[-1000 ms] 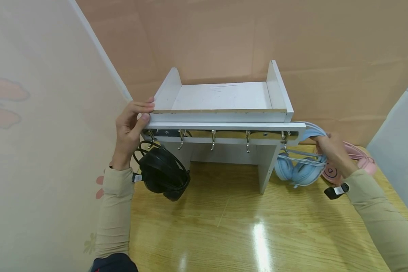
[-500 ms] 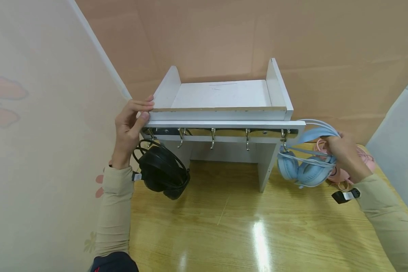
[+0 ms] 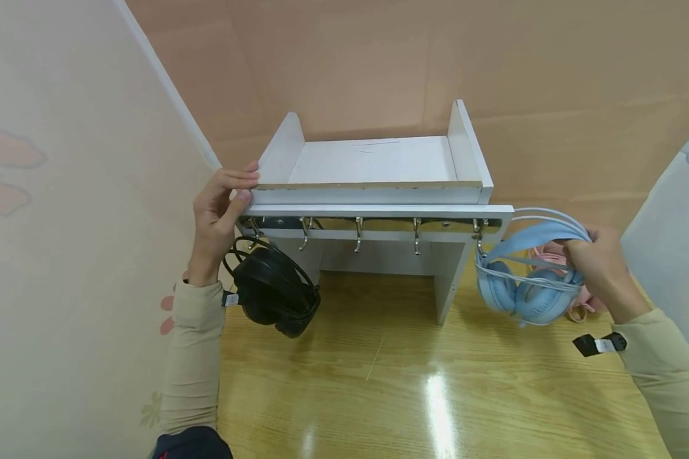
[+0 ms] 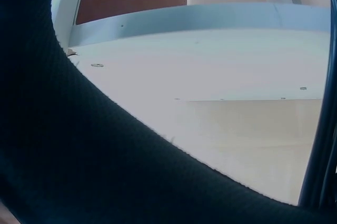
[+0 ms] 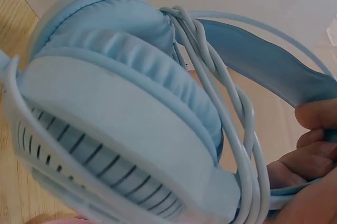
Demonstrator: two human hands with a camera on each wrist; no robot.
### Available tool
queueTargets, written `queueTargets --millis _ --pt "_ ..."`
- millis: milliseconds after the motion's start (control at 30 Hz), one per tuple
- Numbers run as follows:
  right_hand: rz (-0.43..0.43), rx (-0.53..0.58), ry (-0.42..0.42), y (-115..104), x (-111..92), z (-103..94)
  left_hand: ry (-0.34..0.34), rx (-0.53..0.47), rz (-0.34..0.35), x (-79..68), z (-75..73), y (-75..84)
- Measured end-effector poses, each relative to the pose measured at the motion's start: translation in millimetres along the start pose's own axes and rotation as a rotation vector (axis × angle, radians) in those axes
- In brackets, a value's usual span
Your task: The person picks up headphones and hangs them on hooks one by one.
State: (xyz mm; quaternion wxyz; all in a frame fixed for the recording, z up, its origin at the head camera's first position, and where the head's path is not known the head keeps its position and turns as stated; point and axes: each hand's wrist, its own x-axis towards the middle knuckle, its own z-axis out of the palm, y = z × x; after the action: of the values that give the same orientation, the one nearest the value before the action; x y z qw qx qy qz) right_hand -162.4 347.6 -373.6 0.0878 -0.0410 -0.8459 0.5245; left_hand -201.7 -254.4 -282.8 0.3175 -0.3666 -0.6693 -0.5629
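The headphone set with black padded ear cups [image 3: 275,287] is hung on the leftmost silver metal hook [image 3: 255,233] of the white wooden shelf [image 3: 373,195], above the left edge of the wood-grain table [image 3: 402,395]; this placement can be judged complete. No headphone set is seen on the three middle hooks [image 3: 358,234].

The light-blue headphone set with matching cable [image 3: 542,299] is grasped by its headband in the right hand [image 3: 600,258] and is held above the table's far right corner, beside the shelf's right end. Its handling is judged unfinished; whether the rightmost hook [image 3: 480,239] is touched by the band or cable cannot be told. The left end of the shelf is gripped by the left hand [image 3: 214,213], the fingers being laid over the top and the thumb set against the front.

The pink headphone set [image 3: 589,298], partly hidden, is left lying near the table's right edge, unheld and not hung.
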Motion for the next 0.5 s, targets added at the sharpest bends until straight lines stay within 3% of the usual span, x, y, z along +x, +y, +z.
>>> queueTargets --millis 200,500 --pt "-0.064 0.035 0.045 -2.1 -5.2 -1.1 0.007 -0.001 0.001 -0.3 -0.9 0.8" --pt "-0.058 -0.017 0.078 -2.7 -14.9 -4.6 0.002 -0.016 0.003 -0.8 -0.1 0.1"
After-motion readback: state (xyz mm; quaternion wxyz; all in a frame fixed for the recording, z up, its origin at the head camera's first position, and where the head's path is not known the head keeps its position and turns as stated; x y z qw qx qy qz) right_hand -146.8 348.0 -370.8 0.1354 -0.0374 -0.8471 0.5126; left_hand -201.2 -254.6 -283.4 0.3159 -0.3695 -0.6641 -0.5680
